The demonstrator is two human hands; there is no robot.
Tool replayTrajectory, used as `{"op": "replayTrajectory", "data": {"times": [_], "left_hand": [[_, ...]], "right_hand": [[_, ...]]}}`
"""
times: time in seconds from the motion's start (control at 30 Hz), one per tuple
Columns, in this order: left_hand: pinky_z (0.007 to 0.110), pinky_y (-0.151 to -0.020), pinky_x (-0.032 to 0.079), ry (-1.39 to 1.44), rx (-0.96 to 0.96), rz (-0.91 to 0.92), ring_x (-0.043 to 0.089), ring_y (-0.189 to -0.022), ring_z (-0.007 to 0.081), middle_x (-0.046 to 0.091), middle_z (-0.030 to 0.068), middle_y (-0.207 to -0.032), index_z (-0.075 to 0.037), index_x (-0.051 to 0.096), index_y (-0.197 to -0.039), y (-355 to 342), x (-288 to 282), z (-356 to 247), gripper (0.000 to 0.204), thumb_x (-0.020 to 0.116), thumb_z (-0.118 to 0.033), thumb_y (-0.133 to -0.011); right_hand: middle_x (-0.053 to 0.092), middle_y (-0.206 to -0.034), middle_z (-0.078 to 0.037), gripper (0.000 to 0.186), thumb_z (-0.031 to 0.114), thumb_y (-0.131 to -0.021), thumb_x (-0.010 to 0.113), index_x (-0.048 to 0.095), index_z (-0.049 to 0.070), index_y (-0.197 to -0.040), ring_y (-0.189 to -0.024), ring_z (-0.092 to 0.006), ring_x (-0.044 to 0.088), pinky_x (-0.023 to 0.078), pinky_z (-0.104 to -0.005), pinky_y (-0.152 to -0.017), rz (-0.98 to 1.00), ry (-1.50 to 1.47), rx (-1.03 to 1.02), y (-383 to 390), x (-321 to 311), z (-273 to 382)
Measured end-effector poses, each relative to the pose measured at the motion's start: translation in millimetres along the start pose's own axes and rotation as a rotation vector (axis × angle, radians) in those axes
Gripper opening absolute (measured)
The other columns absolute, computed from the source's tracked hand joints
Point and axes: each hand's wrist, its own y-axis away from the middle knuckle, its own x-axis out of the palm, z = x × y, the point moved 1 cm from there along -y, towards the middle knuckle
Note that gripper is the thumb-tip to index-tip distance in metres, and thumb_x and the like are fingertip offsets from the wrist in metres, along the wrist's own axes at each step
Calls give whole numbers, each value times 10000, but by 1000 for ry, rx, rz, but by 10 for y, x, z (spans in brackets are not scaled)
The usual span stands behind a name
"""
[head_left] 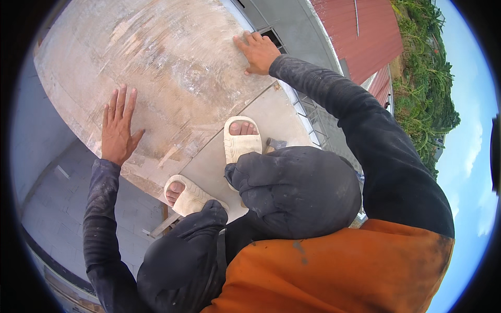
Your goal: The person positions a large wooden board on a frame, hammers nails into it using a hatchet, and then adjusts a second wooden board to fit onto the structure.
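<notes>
A large weathered plywood board (156, 68), pale and scuffed, lies beside my feet. My left hand (119, 125) rests on its left part with fingers spread and nothing held. Near the board's far right edge, my right hand (258, 53) also lies with fingers apart. My feet, in cream slide sandals (237, 143), are on a grey concrete strip (279, 115) along the board. A small metal-headed tool (275, 145), perhaps a hammer or hatchet, lies by my right sandal, partly hidden behind my knee.
Left of the board is a drop to a lower level with pale block walls (52, 208). On the right, past the edge, are metal framing (308, 107), a grey lower surface, red corrugated roofs (365, 36) and trees (422, 104).
</notes>
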Motion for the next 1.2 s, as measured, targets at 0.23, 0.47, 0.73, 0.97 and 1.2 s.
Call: {"op": "replayTrajectory", "data": {"times": [0.23, 0.47, 0.73, 0.97, 1.2], "left_hand": [[593, -1299, 141, -96, 226, 166, 60, -1626, 333, 87, 73, -1766, -254, 98, -1698, -1580, -56, -796, 1378, 940, -502, -636], [728, -1227, 118, -233, 204, 386, -27, -1626, 384, -52, 140, -1768, -190, -6, -1700, -1819, 262, -1105, 1459, 938, -557, -650], [707, -1238, 129, -376, 260, 401, 9, -1626, 383, -18, 151, -1767, -183, 49, -1699, -1962, 136, -1484, 1343, 933, -429, -718], [632, -1265, 170, -636, 818, 509, 57, -1630, 357, 34, 118, -1774, -243, 95, -1703, -1846, 222, -2041, 1201, 834, -85, -770], [648, -1220, 291, -633, 851, 611, 63, -1622, 393, -2, 129, -1771, -224, 75, -1703, -1811, 267, -2241, 1190, 835, -96, -796]], "right_hand": [[367, -1628, -265, 985, 294, -817, 844, 328, 105, -1634, -1389, -351, 469, 458, -464, -1011, -111, -81, 26, 34, 103, -13], [523, -1543, -161, 736, 404, -916, 735, 484, 168, -1565, -1367, -345, 509, 472, -482, -1067, -246, -824, 217, 556, 276, -342], [766, -1108, -101, 507, 393, -985, 699, 663, 52, -1359, -979, -188, 711, 557, -327, -843, -779, -1475, 1479, 3648, 793, -232], [769, -893, -128, 347, 310, -967, 692, 738, 12, -1139, -745, -181, 724, 563, -328, -727, -517, -1626, 2310, 4651, 1776, 2524], [780, -962, -114, 397, 302, -946, 677, 679, 109, -1293, -929, -304, 743, 559, -427, -880, -229, -1291, 2701, 4759, 2080, 3792]]}}
